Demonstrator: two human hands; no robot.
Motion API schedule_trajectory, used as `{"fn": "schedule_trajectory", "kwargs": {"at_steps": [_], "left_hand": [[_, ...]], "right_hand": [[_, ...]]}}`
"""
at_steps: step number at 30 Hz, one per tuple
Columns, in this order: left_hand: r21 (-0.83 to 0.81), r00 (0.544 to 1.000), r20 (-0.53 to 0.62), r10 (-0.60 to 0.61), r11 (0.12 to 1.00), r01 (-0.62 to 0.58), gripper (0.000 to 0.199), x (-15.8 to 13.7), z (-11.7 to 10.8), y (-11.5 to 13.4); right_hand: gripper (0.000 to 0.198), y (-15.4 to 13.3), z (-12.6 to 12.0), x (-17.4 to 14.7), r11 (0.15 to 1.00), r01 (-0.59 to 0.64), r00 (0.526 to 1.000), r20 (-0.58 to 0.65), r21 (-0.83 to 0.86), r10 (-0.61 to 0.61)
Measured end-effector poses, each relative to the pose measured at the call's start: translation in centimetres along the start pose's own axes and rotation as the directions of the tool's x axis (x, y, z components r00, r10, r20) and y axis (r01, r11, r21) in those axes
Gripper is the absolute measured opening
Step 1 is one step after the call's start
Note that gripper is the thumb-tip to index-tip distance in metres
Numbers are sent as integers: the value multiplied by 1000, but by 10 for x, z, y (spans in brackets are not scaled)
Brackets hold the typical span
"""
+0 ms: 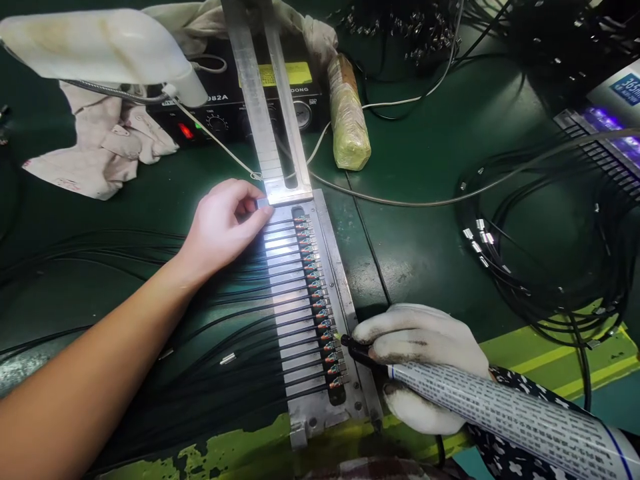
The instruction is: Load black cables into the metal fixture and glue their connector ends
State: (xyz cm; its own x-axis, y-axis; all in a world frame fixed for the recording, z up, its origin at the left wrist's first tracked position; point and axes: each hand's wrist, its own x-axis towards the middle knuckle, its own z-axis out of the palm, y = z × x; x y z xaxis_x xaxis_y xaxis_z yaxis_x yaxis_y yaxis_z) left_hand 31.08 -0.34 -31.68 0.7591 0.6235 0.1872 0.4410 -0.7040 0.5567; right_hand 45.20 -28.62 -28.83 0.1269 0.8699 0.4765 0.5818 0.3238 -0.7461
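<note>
1. The right hand point(417, 363) wears a white glove. It is closed around a pen-like tool point(500, 407), so most of its fingers are hidden behind the tool and the glove.
2. The tool's dark tip point(350, 345) sits right at the row of small connectors point(317, 300). It is too small to tell if the tip touches one.
3. The tool's back end runs off the bottom right edge, so its full shape is cut off.
4. The left hand point(225, 227) is bare. Its fingers curl together and pinch at the top edge of the metal holder point(345, 300), next to the long metal bar point(265, 107). What it pinches is hidden under the fingertips.
5. Bright light glares on the holder near that hand, so the metal there is hard to make out.
6. Thin black cables point(235, 320) lie side by side across the holder, each ending in one connector. Their far ends go off to the left.
7. Everything sits on a dark green table point(425, 160) with a worn yellow-green edge.
8. A white lamp head point(100, 47) hangs over the top left, above a dirty cloth point(100, 140).
9. A black box with knobs point(225, 107) stands behind the bar, partly hidden by it. A wrapped roll point(349, 113) lies beside it.
10. More black cables are coiled in a heap point(550, 253) on the right.
</note>
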Motion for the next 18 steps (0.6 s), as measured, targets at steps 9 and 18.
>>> {"fn": "schedule_trajectory", "kwargs": {"at_steps": [9, 18], "left_hand": [[15, 1000, 11, -23, 1000, 22, 25, 0, -1, 1], [3, 1000, 9, -18, 1000, 18, 25, 0, 0, 0]], "right_hand": [[12, -3, 0, -3, 999, 14, 1000, -6, 40, -14], [15, 0, 1, -7, 998, 4, 1000, -7, 58, -4]]}}
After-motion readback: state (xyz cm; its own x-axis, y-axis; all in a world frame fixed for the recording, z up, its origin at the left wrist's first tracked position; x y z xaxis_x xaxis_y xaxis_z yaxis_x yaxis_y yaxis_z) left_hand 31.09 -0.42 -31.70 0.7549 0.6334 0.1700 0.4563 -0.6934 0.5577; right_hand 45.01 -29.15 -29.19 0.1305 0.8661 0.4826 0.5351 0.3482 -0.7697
